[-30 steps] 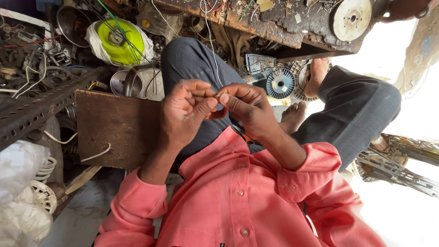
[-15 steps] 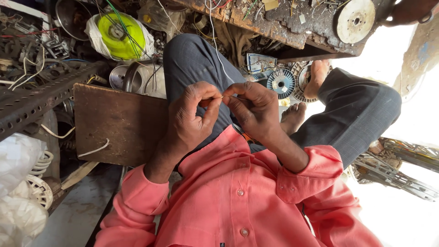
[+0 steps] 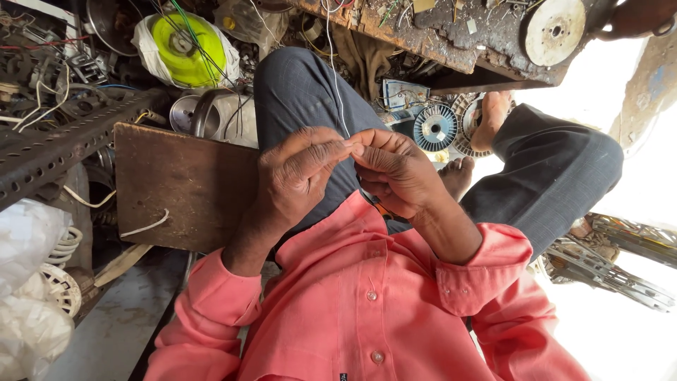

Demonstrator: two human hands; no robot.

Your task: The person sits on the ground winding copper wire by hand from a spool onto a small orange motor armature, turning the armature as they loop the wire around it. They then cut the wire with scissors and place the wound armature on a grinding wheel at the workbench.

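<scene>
Here, both hands (image 3: 352, 169) pinch a thin white wire (image 3: 334, 77) between fingertips.

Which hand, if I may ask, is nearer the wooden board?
Left. The left hand sits beside the wooden board, at its edge; the right hand lies beyond it, farther off.

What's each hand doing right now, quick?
Left hand: fingers pinched shut on the thin white wire.
Right hand: fingertips pinched against the left's, on the same wire.
</scene>
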